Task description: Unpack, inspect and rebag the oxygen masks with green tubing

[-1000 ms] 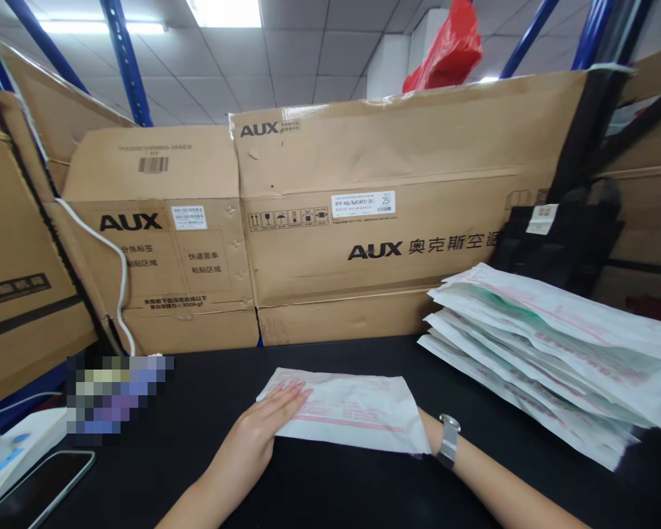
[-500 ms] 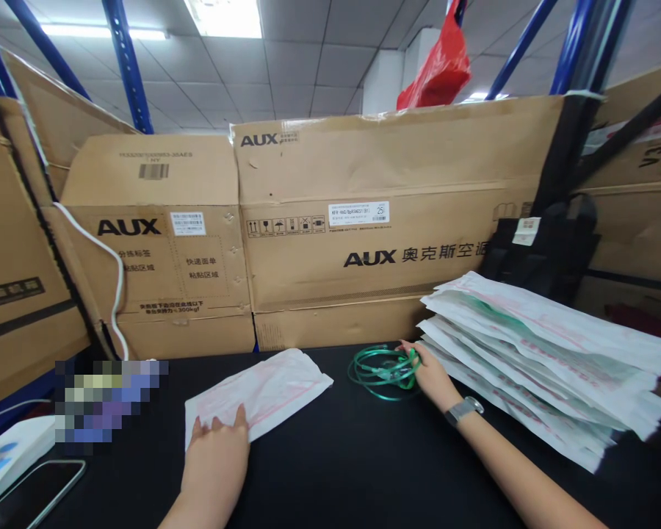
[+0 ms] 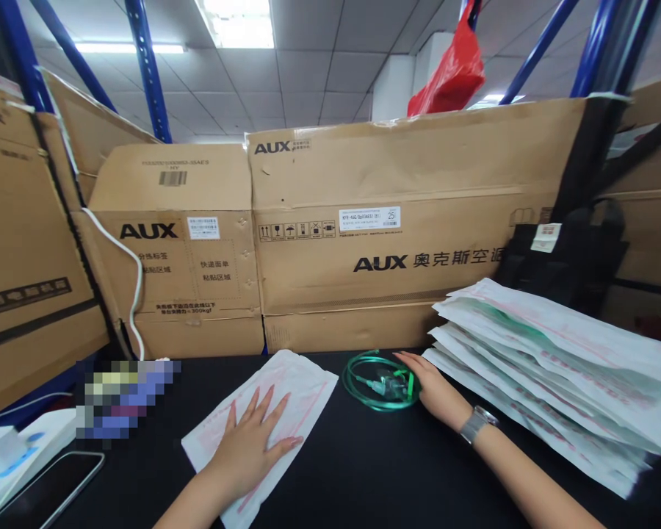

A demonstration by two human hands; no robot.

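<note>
My left hand (image 3: 249, 450) lies flat with spread fingers on a white paper pouch (image 3: 302, 389) with pink print, on the black table (image 3: 358, 470). To its right sits a coil of green tubing (image 3: 358, 393) with a clear plastic piece (image 3: 391, 385) and a bright green strap. My right hand (image 3: 438, 389) rests at the right edge of the coil, fingers stretched out, the thumb side partly hidden. A grey watch band is on the right wrist.
A tall stack of white pouches (image 3: 551, 382) stands at the right. Cardboard boxes (image 3: 308, 279) line the back. At the left lie a phone (image 3: 49, 488), a white power strip (image 3: 44, 441) and a blurred patch.
My left hand has moved right and spread flat over the pouch, which has turned more upright in view. My right hand has let go of the tubing coil, which now lies on the table.
</note>
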